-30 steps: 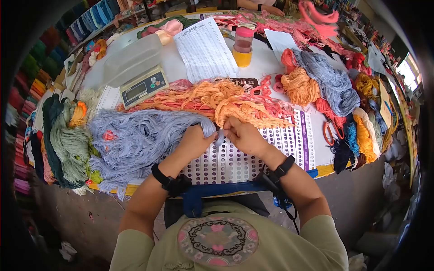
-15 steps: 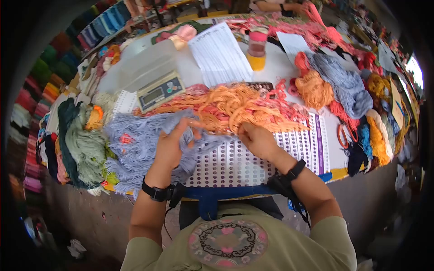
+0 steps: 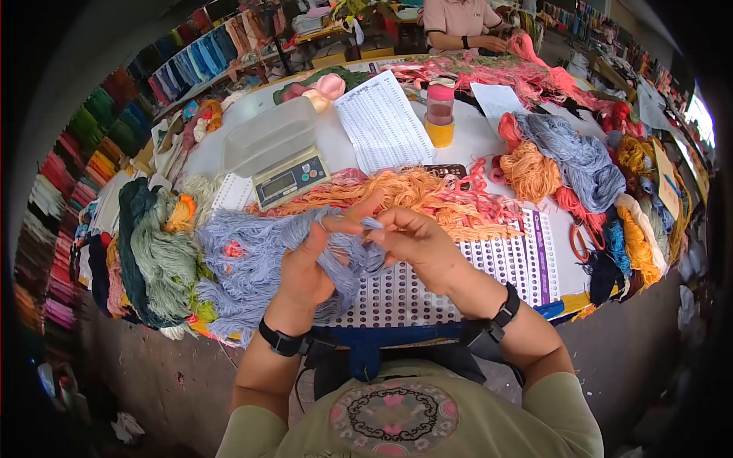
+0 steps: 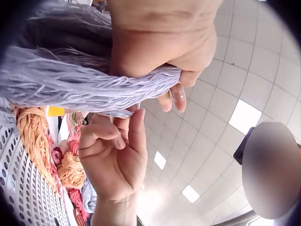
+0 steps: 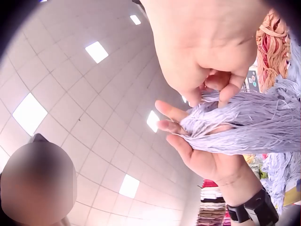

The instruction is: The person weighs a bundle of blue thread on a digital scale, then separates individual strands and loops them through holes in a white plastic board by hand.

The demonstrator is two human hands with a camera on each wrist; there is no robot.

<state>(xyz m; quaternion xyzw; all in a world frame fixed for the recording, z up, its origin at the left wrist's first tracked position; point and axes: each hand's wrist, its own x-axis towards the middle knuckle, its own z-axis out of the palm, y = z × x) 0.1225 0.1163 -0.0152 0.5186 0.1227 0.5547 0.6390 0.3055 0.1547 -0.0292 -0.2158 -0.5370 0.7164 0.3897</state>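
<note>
A thick hank of pale blue-grey yarn point(image 3: 343, 263) is raised off the pile, its end looped at the fingers of my left hand point(image 3: 305, 271). In the right wrist view, that hank point(image 5: 249, 122) runs across the left palm, between thumb and fingers. My right hand point(image 3: 431, 256) meets it from the other side. Its thumb and forefinger pinch strands at the looped end, as the left wrist view shows beneath the hank point(image 4: 94, 92). The rest of the blue-grey yarn pile point(image 3: 248, 259) spreads on the table to the left.
Orange and coral yarn point(image 3: 412, 195) lies beyond the hands, with a digital scale point(image 3: 290, 179) behind it. A perforated shade card point(image 3: 427, 301) lies beneath. Printed sheets point(image 3: 385, 126), a pink-lidded jar point(image 3: 440, 114) and red-handled scissors point(image 3: 580, 243) are around. Another person point(image 3: 466, 27) works across the table.
Both hands were together at the hank's end, then parted, the left opening over the yarn. Now they meet again with the hank raised across the left hand. The head view has tilted up.
</note>
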